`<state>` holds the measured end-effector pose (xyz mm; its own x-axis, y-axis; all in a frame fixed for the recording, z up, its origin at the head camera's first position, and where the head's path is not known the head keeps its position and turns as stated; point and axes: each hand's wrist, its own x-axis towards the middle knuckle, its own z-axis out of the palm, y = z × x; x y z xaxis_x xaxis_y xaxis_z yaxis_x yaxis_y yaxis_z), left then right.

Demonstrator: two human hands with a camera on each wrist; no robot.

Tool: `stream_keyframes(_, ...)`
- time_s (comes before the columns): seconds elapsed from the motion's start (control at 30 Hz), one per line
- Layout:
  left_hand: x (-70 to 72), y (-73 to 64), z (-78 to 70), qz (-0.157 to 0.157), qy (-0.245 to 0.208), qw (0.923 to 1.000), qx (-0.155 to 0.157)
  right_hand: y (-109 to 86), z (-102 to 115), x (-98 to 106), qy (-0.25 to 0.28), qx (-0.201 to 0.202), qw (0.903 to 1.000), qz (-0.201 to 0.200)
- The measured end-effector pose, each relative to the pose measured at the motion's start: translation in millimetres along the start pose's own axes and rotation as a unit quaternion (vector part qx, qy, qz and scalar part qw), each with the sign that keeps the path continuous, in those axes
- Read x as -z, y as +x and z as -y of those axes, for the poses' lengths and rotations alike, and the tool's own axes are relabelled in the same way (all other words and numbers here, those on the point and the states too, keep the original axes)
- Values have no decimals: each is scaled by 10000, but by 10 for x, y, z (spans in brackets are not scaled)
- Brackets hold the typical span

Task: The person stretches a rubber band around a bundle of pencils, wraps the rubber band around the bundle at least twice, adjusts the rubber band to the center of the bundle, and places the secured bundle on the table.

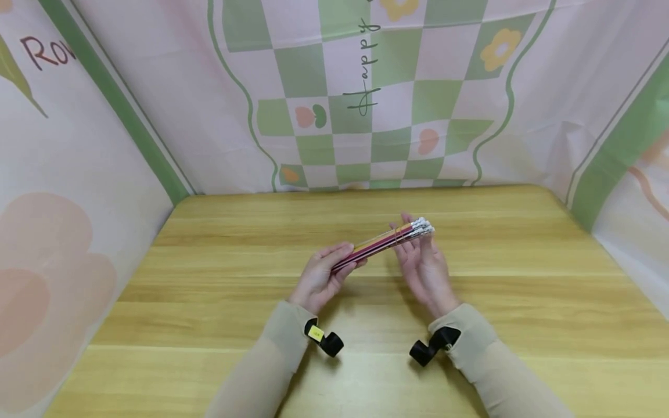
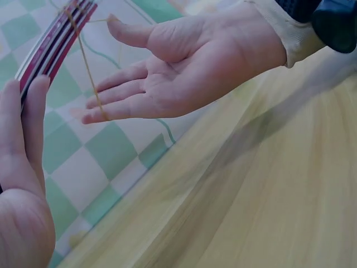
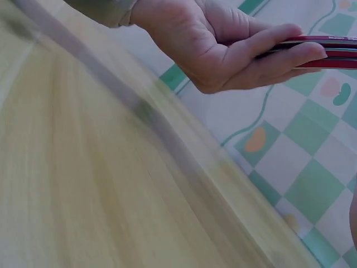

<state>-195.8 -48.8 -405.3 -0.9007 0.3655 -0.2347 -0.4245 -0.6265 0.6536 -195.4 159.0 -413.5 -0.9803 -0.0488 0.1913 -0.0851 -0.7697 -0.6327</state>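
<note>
A bundle of pencils point(image 1: 377, 244), several in red, black and yellow with silvery ends, is held above the table, tilted up to the right. My left hand point(image 1: 319, 277) grips its lower-left part between thumb and fingers, which hides the pencils' other ends. In the left wrist view a thin tan rubber band point(image 2: 86, 62) runs from around the bundle to my right hand point(image 2: 187, 75). It is stretched over the right fingertips and thumb, with the fingers extended and spread from the thumb. From the head view, the right hand point(image 1: 425, 271) is just below the silvery ends.
The wood-grain table point(image 1: 209, 325) extends on all sides below the hands. A checkered green-and-white cloth point(image 1: 392, 104) hangs at its back edge, and printed cloth point(image 1: 68, 174) also hangs at the sides. Each wrist carries a black camera point(image 1: 330, 344).
</note>
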Motion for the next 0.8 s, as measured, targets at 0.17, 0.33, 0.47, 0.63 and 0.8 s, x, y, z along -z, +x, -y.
stream_keyframes(0.17, -11, -5, -2, -155, -49, 9998, -103, 11, 33, 51, -636, 675, 9957, -1)
stream_keyframes(0.33, -22, -21, -24, -303, -33, 9994, -160, 34, 119, 72, -1988, 1335, 9707, 210)
stream_keyframes(0.47, -23, -24, -36, -411, 30, 9990, -183, 37, 188, 87, -2740, 1723, 9446, 550)
stream_keyframes(0.63, -6, -11, -40, -569, 102, 9980, -253, 31, 263, 92, -3453, 1916, 9132, 1007)
stream_keyframes(0.8, 3, -7, -49, -664, 180, 9970, -365, 27, 324, 68, -4298, 2058, 8720, 1122)
